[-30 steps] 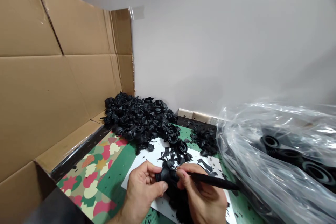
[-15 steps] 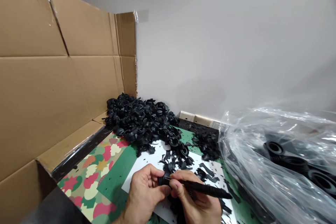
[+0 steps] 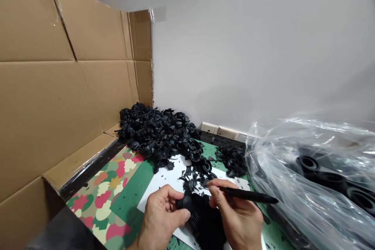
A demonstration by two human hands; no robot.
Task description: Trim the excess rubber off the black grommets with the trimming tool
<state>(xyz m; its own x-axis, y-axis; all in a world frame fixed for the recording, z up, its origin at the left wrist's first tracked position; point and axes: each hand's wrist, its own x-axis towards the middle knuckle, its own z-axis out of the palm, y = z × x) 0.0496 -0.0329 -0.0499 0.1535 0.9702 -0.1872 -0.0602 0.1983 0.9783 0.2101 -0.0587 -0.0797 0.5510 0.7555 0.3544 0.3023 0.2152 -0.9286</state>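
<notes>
Left grip (image 3: 164,213), mine: thumb and fingers pinched on one small black part (image 3: 184,202), near centre. Handling: probably light, rubbery and slightly springy (an estimate by eye); best held by its outer edge. Right grip (image 3: 238,215), mine: closed round a black pen-like tool (image 3: 252,195), apart from the part. Change: half a second ago the tool met the part; now it stands off to the right. Beyond: white sheet (image 3: 171,168); far left, black heap (image 3: 158,129); right, clear plastic bag (image 3: 272,164).
</notes>
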